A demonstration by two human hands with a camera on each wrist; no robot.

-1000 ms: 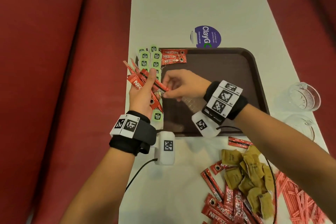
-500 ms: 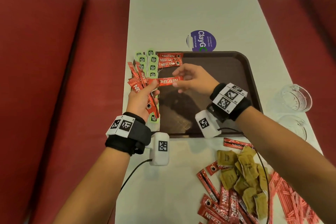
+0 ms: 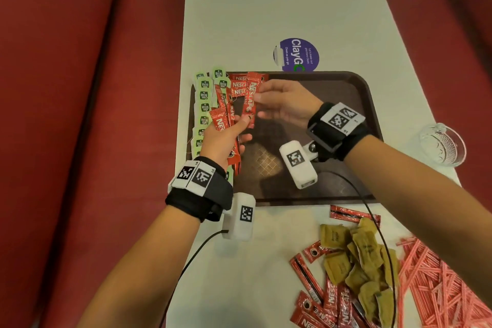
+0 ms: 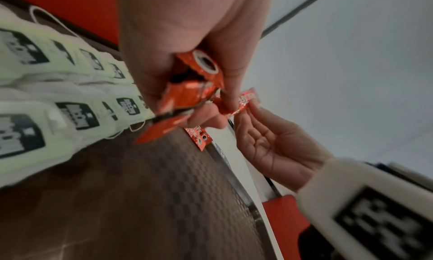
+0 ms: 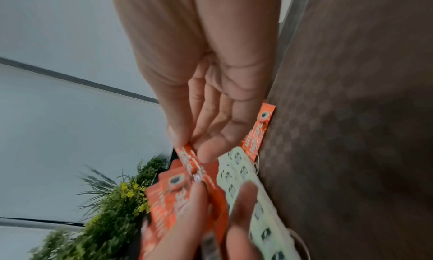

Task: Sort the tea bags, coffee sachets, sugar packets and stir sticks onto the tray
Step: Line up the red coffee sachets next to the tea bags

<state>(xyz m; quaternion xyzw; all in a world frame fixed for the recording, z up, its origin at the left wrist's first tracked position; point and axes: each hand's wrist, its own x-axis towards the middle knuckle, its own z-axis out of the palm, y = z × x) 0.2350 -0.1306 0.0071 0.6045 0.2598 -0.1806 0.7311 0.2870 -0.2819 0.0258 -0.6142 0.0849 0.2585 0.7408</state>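
Note:
My left hand grips a fanned bunch of red coffee sachets over the brown tray's left side. My right hand pinches one red sachet by its far end between thumb and fingers. That sachet's near end lies at my left thumb. The right wrist view shows the pinch on the sachet. A few red sachets lie flat in the tray's far left corner. Green tea bags run in rows along the tray's left edge.
On the table near me lie brown sugar packets, more red sachets and pink stir sticks. Two glass cups stand right of the tray. A purple sticker is beyond it. Red benches flank the table.
My right hand drew one sachet out of the bunch and carried it toward the tray's far left corner. The sachet turned from crosswise to lengthwise. My left hand stayed put.

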